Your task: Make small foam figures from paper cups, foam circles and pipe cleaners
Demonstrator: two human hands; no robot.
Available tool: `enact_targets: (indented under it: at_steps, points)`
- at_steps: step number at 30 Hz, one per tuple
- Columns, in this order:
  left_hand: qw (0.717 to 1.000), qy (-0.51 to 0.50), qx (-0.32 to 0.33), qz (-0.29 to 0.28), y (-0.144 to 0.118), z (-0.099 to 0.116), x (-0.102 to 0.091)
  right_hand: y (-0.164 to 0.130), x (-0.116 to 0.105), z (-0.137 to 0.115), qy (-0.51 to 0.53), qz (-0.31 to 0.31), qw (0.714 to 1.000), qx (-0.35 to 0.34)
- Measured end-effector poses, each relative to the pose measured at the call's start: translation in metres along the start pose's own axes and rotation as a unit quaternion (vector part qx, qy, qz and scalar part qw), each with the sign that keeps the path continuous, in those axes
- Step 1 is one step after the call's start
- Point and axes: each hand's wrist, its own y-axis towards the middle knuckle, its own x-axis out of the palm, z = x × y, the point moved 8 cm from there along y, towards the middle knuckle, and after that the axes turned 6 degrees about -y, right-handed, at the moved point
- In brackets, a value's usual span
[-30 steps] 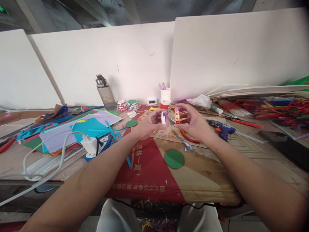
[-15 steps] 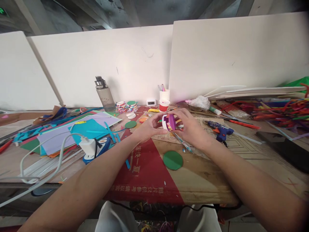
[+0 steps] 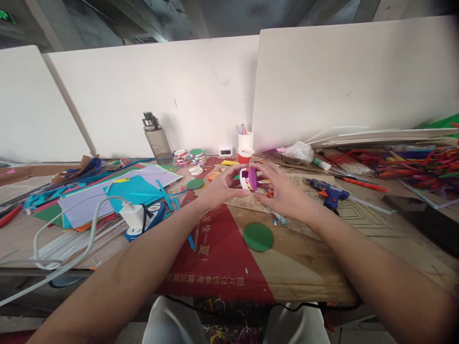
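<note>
Above the middle of the table, a small round paper craft piece (image 3: 248, 179) is tilted on its side. It has a white band with coloured strips and a purple disc (image 3: 253, 179) at its right end. My left hand (image 3: 225, 186) grips the white band between thumb and fingers. My right hand (image 3: 278, 188) is curled about the purple disc, fingertips at its upper edge and thumb near the lower one. Nearer to me, a green disc (image 3: 258, 237) lies flat on the cardboard (image 3: 222, 258). Small finished-looking drums (image 3: 197, 155) stand further back.
A hot glue gun (image 3: 332, 195) lies right, beside a black phone-like slab (image 3: 423, 220). Paper cups (image 3: 245, 155), a clock (image 3: 225, 152) and a bottle (image 3: 158, 141) stand at the back. Coloured paper sheets (image 3: 86, 205) and a power strip with a white plug (image 3: 134, 217) lie left.
The craft piece has turned slightly, so the purple disc shows more edge-on. My right thumb and fingers have shifted a little on it. The view has moved slightly.
</note>
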Motion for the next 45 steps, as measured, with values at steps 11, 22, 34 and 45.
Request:
enact_targets:
  at_steps: [11,22,34,45]
  points:
    - [1.0,0.016,0.018,-0.007,-0.001,0.003,0.003,0.001,-0.006,0.001,0.024,0.028,0.999,0.019]
    - [0.999,0.01,0.031,0.006,-0.002,0.008,0.006,0.0,-0.008,-0.001,0.022,0.046,0.999,0.017]
    - [1.0,-0.014,-0.007,-0.004,-0.004,-0.003,0.005,0.001,-0.005,0.005,-0.024,0.069,0.997,0.014]
    - [0.971,-0.231,-0.06,0.034,-0.007,-0.007,0.002,-0.002,-0.013,0.015,0.197,0.099,0.967,0.127]
